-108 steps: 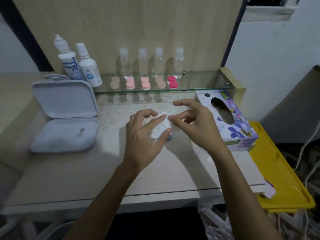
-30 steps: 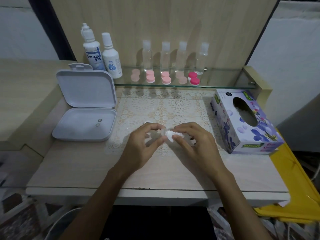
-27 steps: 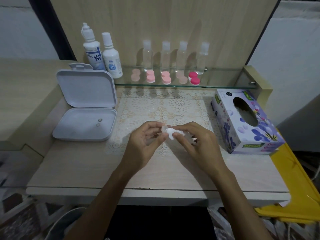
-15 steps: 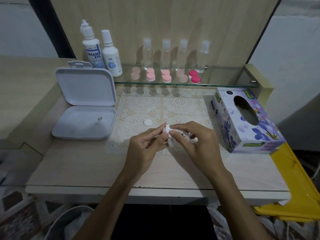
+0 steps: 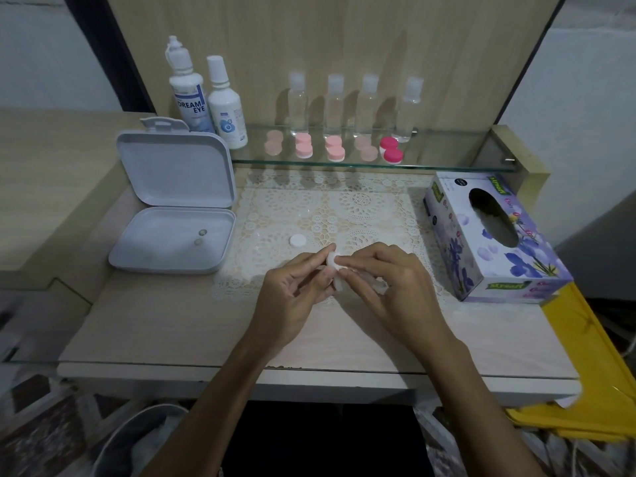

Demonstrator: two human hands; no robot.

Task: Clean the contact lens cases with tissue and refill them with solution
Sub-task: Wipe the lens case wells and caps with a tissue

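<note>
Pale wood surface [image 5: 155, 325] w/ a lace mat [image 5: 361, 208] in the middle, glass shelf [image 5: 447, 160] at the back carrying pink lens cases [image 5: 335, 149] and small clear bottles [image 5: 334, 105]; two solution bottles [image 5: 206, 101] stand back-left. An open grey box [image 5: 172, 215] sits left, a tissue box [image 5: 488, 235] right.

Both hands meet over the mat's near edge. Left hand [image 5: 292, 290] pinches a small white lens case [image 5: 331, 261] between thumb and fingertips, grip clamped on it. Right hand [image 5: 385, 280] has fingertips pinched on a wad of tissue [image 5: 342, 268], pressed against the case from the right; more tissue looks bunched under the palm.

Case lies directly btw the two grips, touching both, so wiping is prob. still in hand. A loose white cap [image 5: 297, 240] lies on the mat just left-rear of the left hand, which is the nearer one to fetch it. Solution bottles are well apart, far back-left, also on the left hand's side.
</note>
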